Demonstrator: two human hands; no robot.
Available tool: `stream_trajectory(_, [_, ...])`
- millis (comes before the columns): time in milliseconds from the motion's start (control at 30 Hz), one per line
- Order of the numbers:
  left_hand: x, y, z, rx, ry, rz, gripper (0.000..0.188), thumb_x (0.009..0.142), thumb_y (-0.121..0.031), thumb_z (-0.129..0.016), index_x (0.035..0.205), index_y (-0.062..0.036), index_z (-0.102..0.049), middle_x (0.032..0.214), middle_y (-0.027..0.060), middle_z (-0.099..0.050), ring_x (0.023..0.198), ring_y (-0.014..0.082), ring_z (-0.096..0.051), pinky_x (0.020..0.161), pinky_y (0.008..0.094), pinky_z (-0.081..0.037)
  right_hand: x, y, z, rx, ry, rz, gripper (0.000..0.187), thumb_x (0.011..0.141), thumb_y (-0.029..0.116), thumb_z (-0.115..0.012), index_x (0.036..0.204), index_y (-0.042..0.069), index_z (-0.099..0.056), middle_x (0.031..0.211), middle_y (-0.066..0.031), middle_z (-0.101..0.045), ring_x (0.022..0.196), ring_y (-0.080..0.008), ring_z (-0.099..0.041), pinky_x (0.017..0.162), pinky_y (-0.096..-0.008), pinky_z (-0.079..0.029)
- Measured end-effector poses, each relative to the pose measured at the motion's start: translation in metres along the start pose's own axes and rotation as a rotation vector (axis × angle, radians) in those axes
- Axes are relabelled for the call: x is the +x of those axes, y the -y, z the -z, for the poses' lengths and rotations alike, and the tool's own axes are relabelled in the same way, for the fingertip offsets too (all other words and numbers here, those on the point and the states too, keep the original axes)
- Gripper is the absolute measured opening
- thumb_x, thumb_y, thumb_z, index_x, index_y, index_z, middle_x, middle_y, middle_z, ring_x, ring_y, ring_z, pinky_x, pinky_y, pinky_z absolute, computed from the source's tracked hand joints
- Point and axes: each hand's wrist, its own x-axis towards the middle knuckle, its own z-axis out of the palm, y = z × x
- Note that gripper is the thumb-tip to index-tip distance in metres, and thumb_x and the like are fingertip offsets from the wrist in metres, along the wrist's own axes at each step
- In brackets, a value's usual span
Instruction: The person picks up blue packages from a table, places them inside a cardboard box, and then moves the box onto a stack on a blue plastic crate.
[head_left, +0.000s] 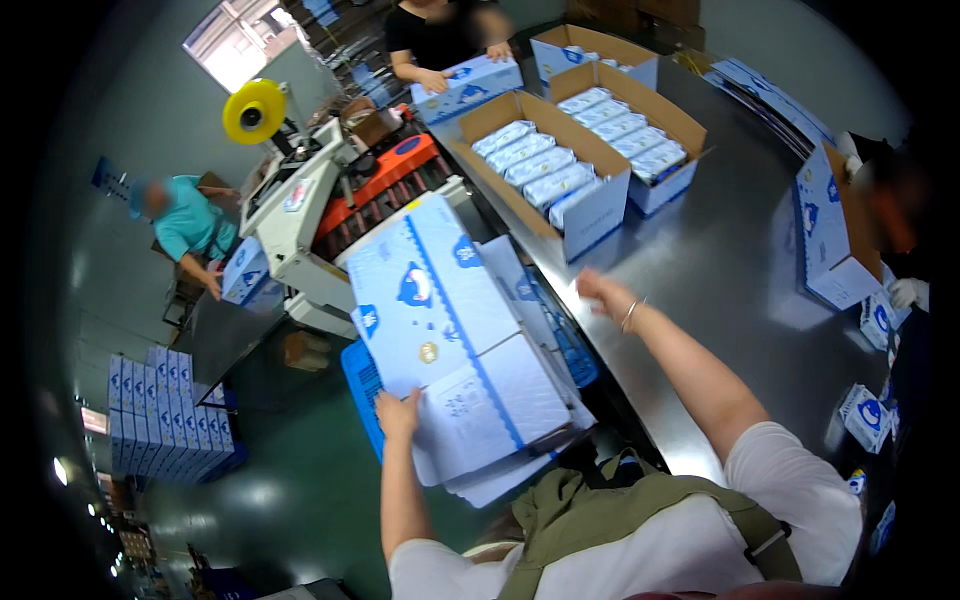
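Note:
My left hand [398, 412] is closed on the left edge of a flattened light-blue carton [450, 345] with a dark-blue whale print. This carton lies on top of a stack of similar flat cartons [520, 475], over a blue plastic crate [362, 385]. Above the edge of the metal table [690, 340], my right hand [605, 295] is empty, with its fingers loosely bent and apart. Just beyond it stands an open carton [597, 215] filled with a row of white-and-blue packs [545, 170]. Another open carton [668, 185] with packs sits beside it.
A carton-sealing machine [310, 215] with a yellow tape roll [253, 112] stands left of the table. One person handles a closed carton [470, 90] at the back; another [195, 225] works far left. Stacked cartons [165, 415] stand on the floor. Loose packs [865, 418] lie at right.

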Motion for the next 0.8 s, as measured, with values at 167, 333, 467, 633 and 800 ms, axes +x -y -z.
stream_trajectory(167, [-0.036, 0.004, -0.018, -0.522, 0.002, -0.06, 0.066, 0.076, -0.029, -0.07, 0.12, 0.0122, -0.045, 0.119, 0.0289, -0.051, 0.114, 0.0388, -0.048, 0.096, 0.0397, -0.038, -0.01, -0.097, -0.09, -0.66, -0.01, 0.007, 0.098, 0.08, 0.063, -0.052, 0.134, -0.014, -0.024, 0.138, -0.0332, -0.03, 0.132, -0.0387, -0.029, 0.109, -0.0413, -0.024])
stream_trajectory(333, [-0.075, -0.041, 0.032, -1.168, -0.209, 0.084, 0.045, 0.079, -0.023, -0.066, 0.11, 0.0061, -0.051, 0.106, 0.0147, -0.057, 0.1, 0.0237, -0.053, 0.089, 0.0332, -0.041, -0.047, -0.06, -0.087, -0.558, -0.019, 0.242, 0.085, 0.081, 0.06, -0.051, 0.128, -0.009, -0.038, 0.13, -0.0267, -0.044, 0.122, -0.0347, -0.042, 0.102, -0.0388, -0.033])
stream_trajectory(467, [-0.164, -0.117, 0.084, -1.863, 0.105, -0.13, 0.019, 0.088, -0.017, -0.054, 0.101, -0.0034, -0.053, 0.094, 0.0035, -0.052, 0.083, 0.0114, -0.047, 0.077, 0.0263, -0.039, -0.092, -0.019, 0.0, 0.013, -0.6, 0.27, 0.051, 0.087, 0.056, -0.049, 0.087, 0.005, -0.058, 0.081, -0.0056, -0.056, 0.073, -0.0139, -0.05, 0.066, -0.0293, -0.041])
stream_trajectory(633, [-0.257, -0.174, -0.009, -1.73, 1.058, 0.107, 0.007, 0.088, -0.018, -0.054, 0.086, -0.0111, -0.054, 0.08, -0.0002, -0.055, 0.07, 0.0125, -0.052, 0.065, 0.0266, -0.043, -0.225, 0.028, 0.132, 0.12, -1.05, 0.944, 0.05, 0.093, 0.047, -0.045, 0.082, 0.002, -0.064, 0.075, -0.0015, -0.063, 0.075, -0.0086, -0.059, 0.067, -0.0262, -0.046])
stream_trajectory(800, [-0.27, -0.194, -0.072, -0.625, 1.182, -0.534, 0.06, 0.077, -0.015, -0.071, 0.128, 0.0, -0.043, 0.129, 0.0159, -0.045, 0.117, 0.0296, -0.046, 0.098, 0.0394, -0.038, -0.368, 0.038, 0.116, -1.248, -0.56, 0.865, 0.033, 0.08, 0.032, -0.053, 0.056, 0.01, -0.058, 0.052, -0.0064, -0.054, 0.053, -0.0282, -0.046, 0.066, -0.0371, -0.036])
